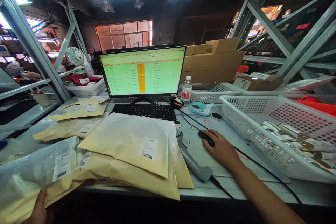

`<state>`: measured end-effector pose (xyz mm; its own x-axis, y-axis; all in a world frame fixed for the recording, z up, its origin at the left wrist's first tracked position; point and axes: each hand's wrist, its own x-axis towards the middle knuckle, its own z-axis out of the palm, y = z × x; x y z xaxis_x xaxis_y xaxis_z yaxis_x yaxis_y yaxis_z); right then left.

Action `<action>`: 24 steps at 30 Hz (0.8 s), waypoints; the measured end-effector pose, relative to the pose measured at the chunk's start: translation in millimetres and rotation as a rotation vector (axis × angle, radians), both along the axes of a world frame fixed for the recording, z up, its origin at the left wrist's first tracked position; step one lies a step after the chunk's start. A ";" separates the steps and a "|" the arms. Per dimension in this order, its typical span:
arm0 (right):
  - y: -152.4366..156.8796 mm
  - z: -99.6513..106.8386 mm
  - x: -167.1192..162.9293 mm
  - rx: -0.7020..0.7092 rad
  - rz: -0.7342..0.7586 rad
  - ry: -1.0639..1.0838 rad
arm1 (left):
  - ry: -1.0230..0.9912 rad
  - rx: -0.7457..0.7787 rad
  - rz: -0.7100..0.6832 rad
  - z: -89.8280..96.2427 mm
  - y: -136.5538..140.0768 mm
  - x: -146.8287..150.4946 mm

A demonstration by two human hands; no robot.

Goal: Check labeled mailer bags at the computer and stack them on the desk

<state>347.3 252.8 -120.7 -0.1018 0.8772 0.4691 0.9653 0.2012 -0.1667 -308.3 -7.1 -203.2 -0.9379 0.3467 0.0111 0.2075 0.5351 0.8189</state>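
At the lower left, my left hand (39, 208) grips the near edge of a yellowish plastic mailer bag (31, 171) with a barcode label, its thumb on top and its other fingers mostly hidden. My right hand (222, 150) is wrapped over a black computer mouse (207, 138) on the desk. Between my hands lies a pile of similar labelled mailer bags (118, 136). A grey barcode scanner (194, 164) rests beside the pile, left of the mouse. Behind the pile are a black keyboard (144, 111) and a monitor (123, 77) showing a spreadsheet.
Right of my arm stands a white plastic basket (236, 112) holding several rolls (309, 143). A water bottle (187, 91), a teal tape roll (198, 107) and a small tape roll (216, 116) sit near the monitor. Cardboard boxes (212, 63) stand behind. Cables cross the desk.
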 end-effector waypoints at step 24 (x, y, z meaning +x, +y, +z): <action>3.9 -3.6 0.8 -0.007 -0.012 0.053 | 0.073 0.098 0.031 -0.9 8.6 20.0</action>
